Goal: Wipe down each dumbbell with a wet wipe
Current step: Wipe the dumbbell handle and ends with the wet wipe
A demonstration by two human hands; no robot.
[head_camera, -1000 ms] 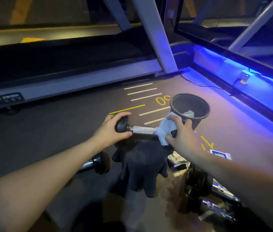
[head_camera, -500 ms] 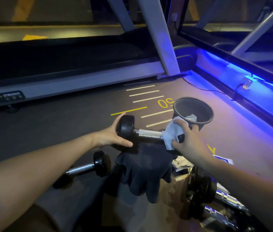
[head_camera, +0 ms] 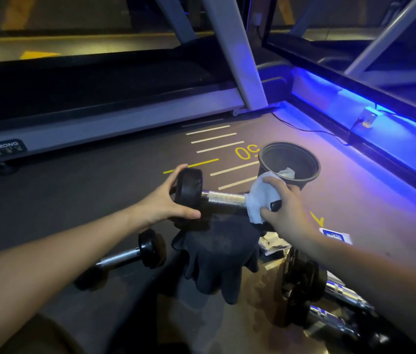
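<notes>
A black-ended, chrome-handled dumbbell (head_camera: 217,198) lay crosswise between the hands, left hand (head_camera: 168,203) gripping one end, right hand (head_camera: 284,210) pinching a white wet wipe (head_camera: 259,200) around the other.

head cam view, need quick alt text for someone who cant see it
A person's left hand holds one end of a small dumbbell while the right hand rubs a white wet wipe over the other end. Below lie black gloves and more dumbbells; a dark bin stands behind.

The scene was dim; a blue light strip (head_camera: 355,98) on the right washed the floor (head_camera: 74,200) violet, and wide-angle edges bowed.
</notes>
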